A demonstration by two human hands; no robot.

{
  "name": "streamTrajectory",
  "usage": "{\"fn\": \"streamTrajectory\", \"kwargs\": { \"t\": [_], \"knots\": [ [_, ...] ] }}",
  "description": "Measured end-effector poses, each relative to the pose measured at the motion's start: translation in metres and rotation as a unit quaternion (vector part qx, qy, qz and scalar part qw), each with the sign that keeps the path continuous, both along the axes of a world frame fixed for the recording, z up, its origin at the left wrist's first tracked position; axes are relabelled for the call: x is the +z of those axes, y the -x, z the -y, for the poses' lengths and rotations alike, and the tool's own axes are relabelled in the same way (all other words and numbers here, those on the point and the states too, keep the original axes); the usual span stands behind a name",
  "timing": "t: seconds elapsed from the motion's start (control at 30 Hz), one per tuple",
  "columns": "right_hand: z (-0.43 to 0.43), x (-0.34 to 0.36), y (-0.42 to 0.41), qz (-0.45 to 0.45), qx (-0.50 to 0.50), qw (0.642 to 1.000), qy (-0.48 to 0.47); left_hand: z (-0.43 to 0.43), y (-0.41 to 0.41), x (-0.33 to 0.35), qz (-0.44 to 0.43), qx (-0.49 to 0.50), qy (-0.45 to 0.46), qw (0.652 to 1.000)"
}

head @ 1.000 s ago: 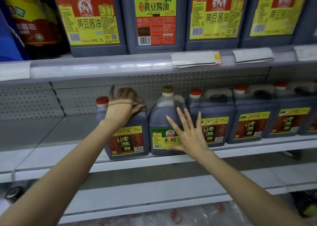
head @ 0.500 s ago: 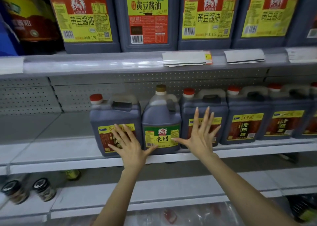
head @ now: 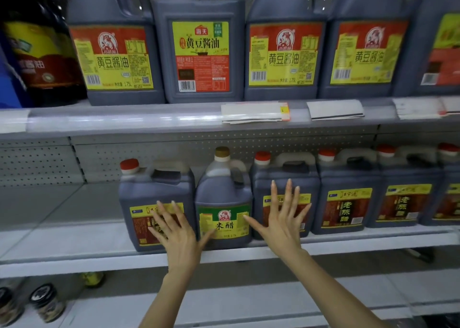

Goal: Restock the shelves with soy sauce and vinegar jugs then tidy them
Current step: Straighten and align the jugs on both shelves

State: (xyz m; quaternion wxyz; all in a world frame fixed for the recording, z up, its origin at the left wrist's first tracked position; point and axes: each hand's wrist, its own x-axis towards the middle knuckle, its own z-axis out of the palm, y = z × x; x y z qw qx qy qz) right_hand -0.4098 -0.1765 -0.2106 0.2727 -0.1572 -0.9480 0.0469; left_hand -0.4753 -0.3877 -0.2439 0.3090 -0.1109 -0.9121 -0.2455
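Flatly spread, left hand [head: 178,235] and right hand [head: 283,225] flank the green-labelled jug [head: 224,195].

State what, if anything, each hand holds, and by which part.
Nothing is gripped. The left hand spreads straight fingers over the front label of the leftmost vinegar jug; the right hand does likewise on the third jug.

Dim, soft-focus, wide-angle edge distortion
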Motion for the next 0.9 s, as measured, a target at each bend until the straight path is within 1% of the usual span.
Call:
{"fn": "streamTrajectory", "kwargs": {
  "t": [0.1,0.2,0.3,0.37,0.4,0.47,0.57,0.67,0.7,0.73,0.87,0.9],
  "knots": [
    [-0.022,0.000,-0.015,-0.034,0.016,0.999,-0.011,-0.022,-0.011,0.017,-0.110,-0.075,0.049,0.990],
    [-0.056,0.009,-0.031,-0.033,-0.011,0.999,0.000,-0.064,-0.020,0.036,-0.175,-0.131,0.131,0.967],
    [-0.083,0.024,-0.040,-0.020,-0.027,0.999,0.005,-0.106,-0.026,0.043,-0.234,-0.177,0.227,0.929],
    [-0.103,0.033,-0.046,-0.003,-0.030,1.000,0.003,-0.130,-0.028,0.047,-0.250,-0.193,0.263,0.911],
    [-0.113,0.036,-0.049,0.006,-0.031,0.999,-0.004,-0.140,-0.028,0.050,-0.238,-0.189,0.276,0.912],
    [-0.129,0.038,-0.052,0.032,-0.037,0.999,-0.014,-0.155,-0.025,0.053,-0.188,-0.173,0.290,0.922],
    [-0.146,0.040,-0.051,0.077,-0.047,0.996,-0.005,-0.166,-0.022,0.053,-0.126,-0.136,0.317,0.930],
    [-0.159,0.044,-0.048,0.126,-0.038,0.991,-0.009,-0.171,-0.022,0.049,-0.094,-0.121,0.337,0.929],
    [-0.161,0.044,-0.046,0.142,-0.033,0.989,-0.002,-0.173,-0.022,0.050,-0.083,-0.125,0.340,0.928],
    [-0.162,0.047,-0.046,0.159,-0.031,0.987,0.008,-0.175,-0.022,0.049,-0.094,-0.127,0.342,0.926],
    [-0.161,0.063,-0.045,0.231,-0.005,0.972,0.036,-0.180,-0.032,0.059,-0.061,-0.142,0.353,0.923],
    [-0.162,0.067,-0.047,0.252,0.006,0.967,0.040,-0.180,-0.035,0.062,-0.042,-0.130,0.362,0.922]
  ]
}}
